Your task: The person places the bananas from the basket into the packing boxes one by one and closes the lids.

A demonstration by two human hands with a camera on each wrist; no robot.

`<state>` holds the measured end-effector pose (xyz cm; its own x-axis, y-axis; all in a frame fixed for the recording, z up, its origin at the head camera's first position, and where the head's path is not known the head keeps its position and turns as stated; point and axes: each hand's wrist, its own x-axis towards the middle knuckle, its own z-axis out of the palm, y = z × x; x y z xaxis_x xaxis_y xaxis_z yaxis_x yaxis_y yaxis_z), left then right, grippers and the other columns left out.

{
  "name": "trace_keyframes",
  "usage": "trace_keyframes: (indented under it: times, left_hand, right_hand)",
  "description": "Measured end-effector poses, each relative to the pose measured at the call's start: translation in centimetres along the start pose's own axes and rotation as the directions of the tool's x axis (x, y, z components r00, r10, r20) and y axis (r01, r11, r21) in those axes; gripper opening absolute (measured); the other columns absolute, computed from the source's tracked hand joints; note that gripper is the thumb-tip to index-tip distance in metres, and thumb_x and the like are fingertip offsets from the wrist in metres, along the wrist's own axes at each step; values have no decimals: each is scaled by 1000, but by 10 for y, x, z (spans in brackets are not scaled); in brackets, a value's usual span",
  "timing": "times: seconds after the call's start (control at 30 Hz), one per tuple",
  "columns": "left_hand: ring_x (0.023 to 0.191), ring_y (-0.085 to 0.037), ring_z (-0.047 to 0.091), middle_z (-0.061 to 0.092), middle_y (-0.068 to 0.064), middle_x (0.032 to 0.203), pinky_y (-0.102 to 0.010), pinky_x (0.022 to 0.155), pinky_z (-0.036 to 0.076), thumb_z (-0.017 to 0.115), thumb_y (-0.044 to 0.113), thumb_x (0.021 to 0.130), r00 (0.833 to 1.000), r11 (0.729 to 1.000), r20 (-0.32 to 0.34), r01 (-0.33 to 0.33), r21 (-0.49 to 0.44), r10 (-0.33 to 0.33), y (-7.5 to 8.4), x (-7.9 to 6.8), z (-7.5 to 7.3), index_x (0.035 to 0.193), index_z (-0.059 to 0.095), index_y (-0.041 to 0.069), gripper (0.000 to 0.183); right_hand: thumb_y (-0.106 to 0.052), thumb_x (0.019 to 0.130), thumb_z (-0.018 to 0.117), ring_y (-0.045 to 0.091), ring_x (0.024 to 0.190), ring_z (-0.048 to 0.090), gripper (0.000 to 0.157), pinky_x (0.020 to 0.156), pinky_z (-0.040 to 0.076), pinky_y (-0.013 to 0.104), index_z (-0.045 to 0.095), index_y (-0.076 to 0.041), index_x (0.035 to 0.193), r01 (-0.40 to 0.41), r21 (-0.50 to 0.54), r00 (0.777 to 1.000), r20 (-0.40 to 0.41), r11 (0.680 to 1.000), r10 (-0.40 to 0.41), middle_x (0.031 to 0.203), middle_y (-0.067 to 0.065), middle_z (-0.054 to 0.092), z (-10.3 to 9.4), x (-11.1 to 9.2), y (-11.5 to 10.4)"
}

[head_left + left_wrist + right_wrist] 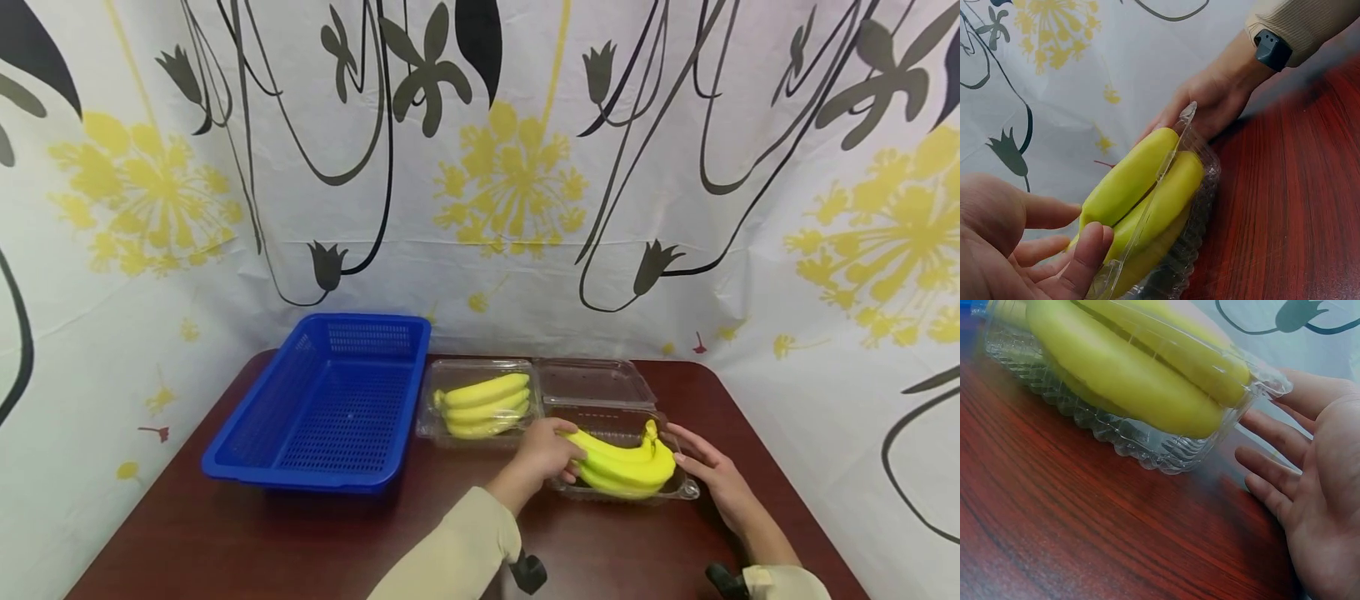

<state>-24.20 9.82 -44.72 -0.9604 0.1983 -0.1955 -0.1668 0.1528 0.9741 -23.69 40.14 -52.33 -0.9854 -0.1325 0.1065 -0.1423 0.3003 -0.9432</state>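
A bunch of yellow bananas (624,468) lies in a clear plastic clamshell box (687,490) at the right of the table, its lid (596,383) folded back. My left hand (546,454) grips the left end of the bunch; in the left wrist view its thumb and fingers (1087,253) close round the banana ends. At the box's right side is my right hand (716,479), its fingers (1275,434) nearly straight and spread, fingertips right at the rim. The right wrist view shows the bananas (1129,375) inside the clear wall.
Beside it on the left, a second clear box (429,421) with bananas stands with its lid over them. A blue plastic basket (315,479) occupies the table's left side. Behind the dark red table (450,508) hangs a flower-patterned cloth (480,192).
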Motion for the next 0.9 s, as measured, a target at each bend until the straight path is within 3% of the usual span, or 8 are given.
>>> trace_keyframes:
  times: [0.33,0.5,0.63,0.73,0.9]
  left_hand:
    - [65,-27,68,67,-7,92,-32,51,55,69,6,88,992,999,124,37,-13,-36,1,0,-14,137,53,2,52]
    - [77,-31,68,66,-9,100,-33,54,56,70,6,88,988,999,150,-20,-48,27,-4,-3,-18,136,55,4,50]
    - [73,-27,67,64,-10,107,-32,53,55,71,5,88,986,993,115,-120,-17,121,-11,-7,-21,125,63,4,38]
    - [68,-19,64,64,-6,99,-29,56,54,72,7,87,979,977,57,-199,79,195,-16,-8,-24,114,68,6,27]
    - [77,-10,55,62,0,86,-27,66,48,77,7,81,946,923,-56,-297,244,319,-30,-9,-29,104,71,8,24]
  right_hand:
    - [-23,103,50,-12,115,45,53,85,43,13,33,-6,151,11,7,1000,10,1000,-11,128,-23,51,-1,2,3]
    - [-19,103,49,-10,115,46,52,85,42,12,33,-4,150,41,28,999,16,999,-41,129,-20,54,-1,1,1]
    - [-17,104,48,-10,116,46,51,86,40,11,32,-3,151,48,44,999,21,998,-49,131,-17,56,0,1,0]
    - [-18,104,49,-10,116,45,52,86,40,11,32,-4,151,40,41,999,23,998,-41,131,-17,56,0,1,0]
    - [-18,103,49,-11,115,44,52,86,39,11,33,-5,151,24,50,1000,11,998,-25,130,-19,56,0,1,1]
